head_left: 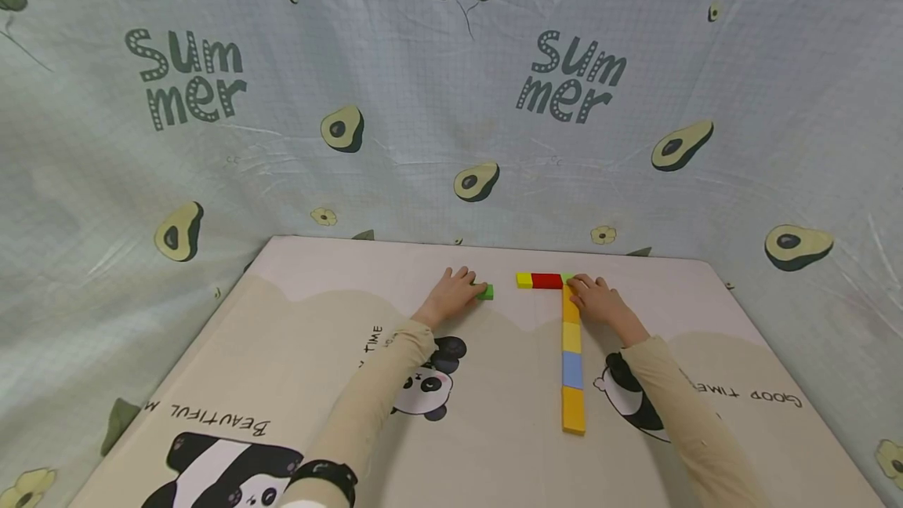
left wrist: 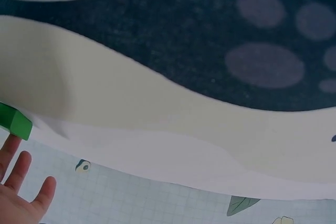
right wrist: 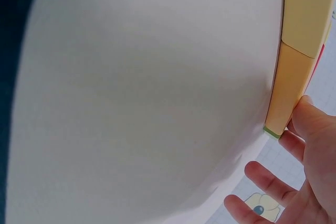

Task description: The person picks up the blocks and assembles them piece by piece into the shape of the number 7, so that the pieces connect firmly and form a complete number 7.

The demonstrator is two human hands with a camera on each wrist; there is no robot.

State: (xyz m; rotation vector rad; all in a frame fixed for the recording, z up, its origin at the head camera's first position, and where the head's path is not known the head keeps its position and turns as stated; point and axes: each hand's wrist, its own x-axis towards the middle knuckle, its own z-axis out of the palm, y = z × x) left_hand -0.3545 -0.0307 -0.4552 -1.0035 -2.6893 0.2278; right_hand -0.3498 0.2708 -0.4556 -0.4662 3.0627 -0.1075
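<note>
My left hand (head_left: 455, 294) pinches a green block (head_left: 487, 292) at the far middle of the table. In the left wrist view the green block (left wrist: 16, 123) shows at the left edge, a fingertip against it and other fingers spread. My right hand (head_left: 600, 300) has its thumb and index finger at the light green block (head_left: 567, 277) where two rows meet. From there an orange block (head_left: 571, 304), a yellow block (head_left: 571, 337), a blue block (head_left: 572, 370) and another orange block (head_left: 574, 411) run towards me. A red block (head_left: 546, 281) and a bright yellow block (head_left: 524, 280) extend left.
A cloth printed with pandas and lettering covers the table (head_left: 494, 414). Behind and at both sides hangs a pale curtain (head_left: 409, 61) with avocado prints. A dark band (head_left: 324, 477) circles the left wrist.
</note>
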